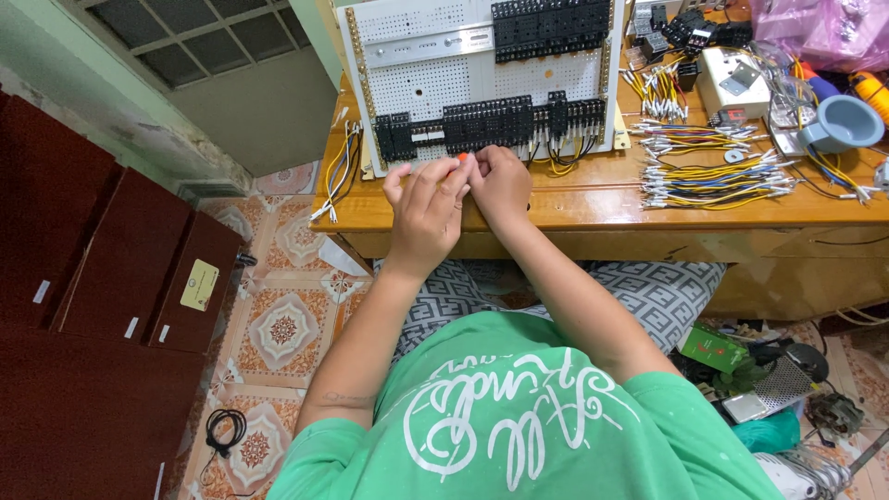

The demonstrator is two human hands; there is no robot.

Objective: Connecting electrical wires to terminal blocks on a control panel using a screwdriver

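Observation:
My left hand [428, 206] and my right hand [501, 183] are raised together over the front edge of a wooden desk [574, 208]. Their fingertips meet around a small orange-tipped piece [462, 158]; I cannot tell what it is. Just beyond them leans a white perforated panel [435, 88] with rows of black terminal blocks [491, 125] and short yellow and white wires [556, 159] hanging from the lower row.
Bundles of cut wires [713, 176] lie on the desk to the right, with loose black parts [681, 32], a white box [732, 83] and a grey-blue cup [843, 122]. More wires [338, 171] hang off the left edge. Dark red cabinets [102, 278] stand left; clutter [769, 389] lies on the floor at right.

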